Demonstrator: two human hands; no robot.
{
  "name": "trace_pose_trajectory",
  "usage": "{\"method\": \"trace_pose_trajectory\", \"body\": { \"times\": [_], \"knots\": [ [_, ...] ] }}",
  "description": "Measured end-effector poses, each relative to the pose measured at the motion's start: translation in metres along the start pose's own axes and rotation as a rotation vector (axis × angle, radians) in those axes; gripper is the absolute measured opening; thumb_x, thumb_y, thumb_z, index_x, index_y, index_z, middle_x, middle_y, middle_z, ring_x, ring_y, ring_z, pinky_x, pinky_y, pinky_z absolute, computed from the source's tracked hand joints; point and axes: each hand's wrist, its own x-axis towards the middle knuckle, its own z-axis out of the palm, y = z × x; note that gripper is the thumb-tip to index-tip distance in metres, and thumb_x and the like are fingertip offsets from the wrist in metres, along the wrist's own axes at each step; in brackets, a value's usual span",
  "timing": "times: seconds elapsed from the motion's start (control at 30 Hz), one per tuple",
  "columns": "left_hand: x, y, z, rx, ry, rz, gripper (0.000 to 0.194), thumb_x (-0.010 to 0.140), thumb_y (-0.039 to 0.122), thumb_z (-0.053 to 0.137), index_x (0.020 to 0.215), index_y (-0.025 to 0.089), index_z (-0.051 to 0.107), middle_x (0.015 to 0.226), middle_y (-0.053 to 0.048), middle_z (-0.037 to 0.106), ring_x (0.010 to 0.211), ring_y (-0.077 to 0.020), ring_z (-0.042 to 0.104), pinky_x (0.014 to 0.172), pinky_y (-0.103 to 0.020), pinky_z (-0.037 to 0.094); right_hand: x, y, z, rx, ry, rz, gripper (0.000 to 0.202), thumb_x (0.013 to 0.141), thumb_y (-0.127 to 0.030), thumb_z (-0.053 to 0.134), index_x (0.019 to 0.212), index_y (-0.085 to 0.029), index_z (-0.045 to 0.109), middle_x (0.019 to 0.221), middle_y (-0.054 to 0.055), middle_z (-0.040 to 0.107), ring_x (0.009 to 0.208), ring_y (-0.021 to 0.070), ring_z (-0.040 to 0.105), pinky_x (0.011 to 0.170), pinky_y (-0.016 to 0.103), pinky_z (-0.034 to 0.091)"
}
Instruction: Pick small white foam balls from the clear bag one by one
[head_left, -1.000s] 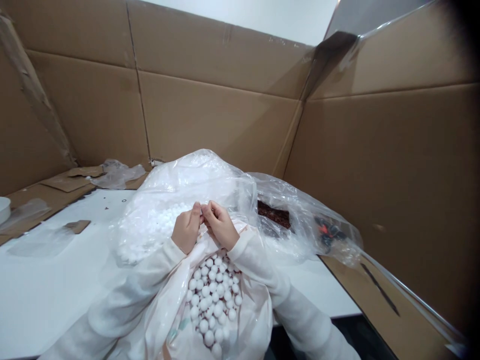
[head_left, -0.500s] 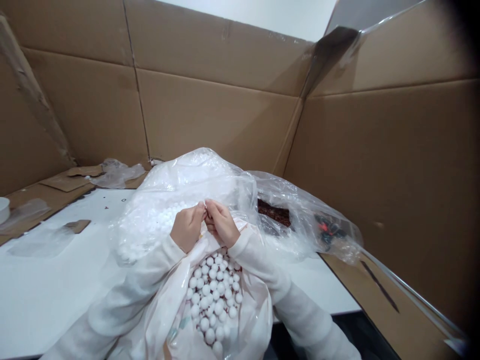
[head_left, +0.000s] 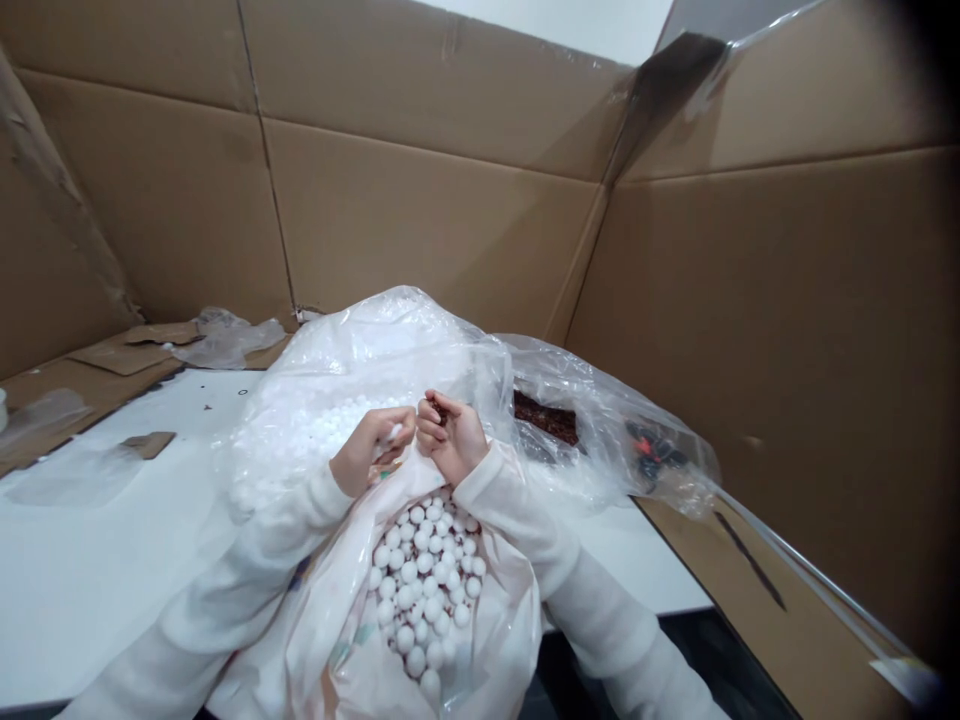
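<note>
Pinching one small white ball [head_left: 394, 432], the left hand [head_left: 367, 452] has its fingers curled together on it; whether it holds more cannot be told. The right hand [head_left: 456, 440], just beside it, has its fingers curled in towards the palm around a few reddish-brown bits [head_left: 439, 409] — too small to count. Both hands are above the far edge of one open pale bag [head_left: 330, 610], which holds dozens of white balls on reddish-brown stems [head_left: 424, 585], too crowded to count exactly.

Beyond the hands, one large clear bag [head_left: 397, 330] holds a heap of white balls [head_left: 319, 425], again past counting. To its right, one clear plastic wrap [head_left: 600, 400] covers two things: a dark brown bundle [head_left: 546, 417] and a red-and-black item [head_left: 651, 448]. One thin dark strip [head_left: 750, 560] lies on the cardboard at the right. Towards the left of the white table [head_left: 150, 590] are one small cardboard scrap [head_left: 152, 444] and three pieces of clear film [head_left: 79, 472] — one near the scrap, two farther out on cardboard.
</note>
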Motion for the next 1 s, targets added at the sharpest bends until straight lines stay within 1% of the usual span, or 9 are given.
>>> {"method": "trace_pose_trajectory", "body": {
  "times": [0.07,0.17,0.27,0.33,0.5,0.6,0.73,0.87,1.0],
  "knots": [
    [0.003,-0.008,-0.004,-0.229,0.028,-0.062,0.026,0.063,0.040,0.043,0.053,0.018,0.033,0.046,0.007,0.025,0.034,-0.0038,0.017,0.033,-0.018,0.013,0.000,-0.001,-0.001,-0.017,-0.044,0.017,0.009,0.078,-0.017,0.039,0.072,-0.017,0.047,0.046,-0.008,0.032,0.032,0.0039,0.015,0.032,0.016,0.011],
    [0.007,-0.014,-0.006,-0.420,0.067,-0.102,0.028,0.066,0.041,0.051,0.059,0.017,0.038,0.051,0.008,0.028,0.032,-0.0019,0.018,0.028,-0.014,0.011,0.000,-0.001,-0.002,-0.058,-0.130,0.030,0.009,0.079,-0.019,0.042,0.075,-0.016,0.050,0.047,-0.008,0.031,0.033,0.0034,0.015,0.032,0.016,0.011],
    [0.010,-0.018,-0.006,-0.469,0.156,-0.158,0.037,0.069,0.049,0.056,0.061,0.016,0.040,0.048,0.009,0.026,0.030,-0.0005,0.018,0.025,-0.011,0.012,0.000,-0.001,-0.002,-0.116,-0.191,-0.004,0.009,0.079,-0.022,0.048,0.074,-0.016,0.050,0.046,-0.009,0.029,0.034,0.0030,0.013,0.032,0.015,0.009],
    [0.012,-0.021,-0.005,-0.468,0.200,-0.199,0.046,0.070,0.057,0.053,0.057,0.016,0.038,0.044,0.010,0.024,0.027,0.0000,0.016,0.024,-0.010,0.012,0.001,0.000,-0.002,-0.145,-0.214,-0.034,0.010,0.078,-0.024,0.051,0.071,-0.017,0.049,0.045,-0.010,0.026,0.033,0.0030,0.012,0.031,0.015,0.007],
    [0.017,-0.030,-0.005,-0.488,0.160,-0.299,0.057,0.068,0.068,0.046,0.049,0.017,0.029,0.040,0.010,0.023,0.024,-0.0004,0.016,0.021,-0.011,0.010,0.000,0.001,-0.004,-0.199,-0.257,-0.021,0.011,0.074,-0.024,0.058,0.069,-0.017,0.051,0.043,-0.010,0.026,0.034,0.0023,0.011,0.031,0.014,0.008],
    [0.017,-0.031,-0.003,-0.416,0.195,-0.342,0.059,0.068,0.070,0.043,0.048,0.018,0.026,0.039,0.009,0.021,0.023,-0.0007,0.016,0.022,-0.011,0.009,0.000,0.002,-0.005,-0.232,-0.231,0.027,0.010,0.073,-0.024,0.059,0.070,-0.015,0.054,0.042,-0.011,0.026,0.033,0.0017,0.011,0.031,0.014,0.009],
    [0.015,-0.029,0.002,-0.316,0.261,-0.301,0.061,0.063,0.074,0.045,0.048,0.018,0.026,0.039,0.010,0.020,0.025,-0.0001,0.017,0.023,-0.011,0.010,0.001,0.003,-0.005,-0.251,-0.135,0.057,0.011,0.073,-0.024,0.059,0.073,-0.013,0.058,0.038,-0.012,0.023,0.033,0.0015,0.009,0.030,0.014,0.008],
    [0.013,-0.029,0.003,-0.334,0.261,-0.266,0.062,0.055,0.075,0.051,0.052,0.017,0.030,0.042,0.010,0.023,0.028,0.0003,0.018,0.024,-0.010,0.011,0.000,0.004,-0.003,-0.277,-0.088,0.062,0.015,0.072,-0.028,0.061,0.076,-0.014,0.059,0.037,-0.013,0.020,0.033,0.0017,0.007,0.029,0.014,0.008],
    [0.014,-0.034,0.002,-0.354,0.267,-0.206,0.061,0.052,0.074,0.055,0.056,0.017,0.033,0.044,0.010,0.025,0.030,0.0008,0.018,0.026,-0.010,0.013,-0.001,0.006,-0.001,-0.311,-0.061,0.019,0.020,0.069,-0.030,0.064,0.078,-0.013,0.060,0.038,-0.013,0.020,0.033,0.0013,0.008,0.029,0.014,0.007]
  ]
}}
